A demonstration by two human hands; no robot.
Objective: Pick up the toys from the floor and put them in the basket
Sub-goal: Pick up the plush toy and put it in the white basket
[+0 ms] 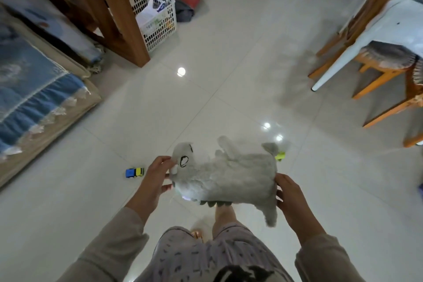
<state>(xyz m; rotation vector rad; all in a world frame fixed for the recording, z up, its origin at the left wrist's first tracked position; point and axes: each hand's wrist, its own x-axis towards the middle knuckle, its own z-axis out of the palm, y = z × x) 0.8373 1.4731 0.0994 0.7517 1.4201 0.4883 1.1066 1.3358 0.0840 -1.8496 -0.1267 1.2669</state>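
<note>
Head view: left hand (158, 176) and right hand (291, 197) clamp the grey plush toy (226, 178) (held horizontal); basket (158, 18) well apart.

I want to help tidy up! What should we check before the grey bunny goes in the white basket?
1. Both hands hold the grey plush toy: left hand at its head end, right hand at the other end. Ok.
2. Plush is lifted off the floor: ok.
3. White basket has room: cannot tell, it already holds papers or bags.
4. Path to the basket over the tiles: ok, though a wooden post stands beside it.
5. No toys left on the floor: not ok, a blue and yellow toy car and a small yellow-green thing remain.
</note>
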